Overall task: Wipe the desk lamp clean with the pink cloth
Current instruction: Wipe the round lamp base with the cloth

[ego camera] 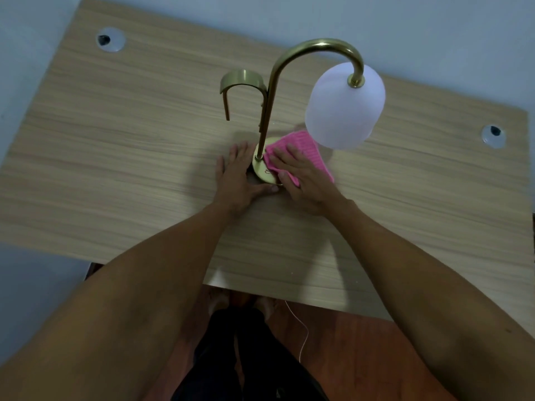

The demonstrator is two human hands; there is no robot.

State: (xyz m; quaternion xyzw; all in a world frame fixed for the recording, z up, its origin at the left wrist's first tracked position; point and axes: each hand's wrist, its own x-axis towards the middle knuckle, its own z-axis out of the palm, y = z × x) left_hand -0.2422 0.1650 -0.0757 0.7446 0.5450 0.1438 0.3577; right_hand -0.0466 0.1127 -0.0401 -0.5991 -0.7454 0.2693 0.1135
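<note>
The desk lamp stands mid-desk: a brass curved stem (289, 62), a white frosted shade (344, 108) hanging to the right, a brass hook handle (241, 79) on the left and a round brass base (262, 170). The pink cloth (304, 146) lies spread over the right part of the base. My right hand (304, 180) presses flat on the cloth, fingers spread. My left hand (237, 180) rests flat on the desk against the base's left edge, thumb curled around its front rim.
The wooden desk (130, 146) has two round cable grommets, one at the back left (110, 39) and one at the right (493, 136). A thin white cord (304, 334) hangs below the front edge over a reddish floor. Pale walls surround the desk.
</note>
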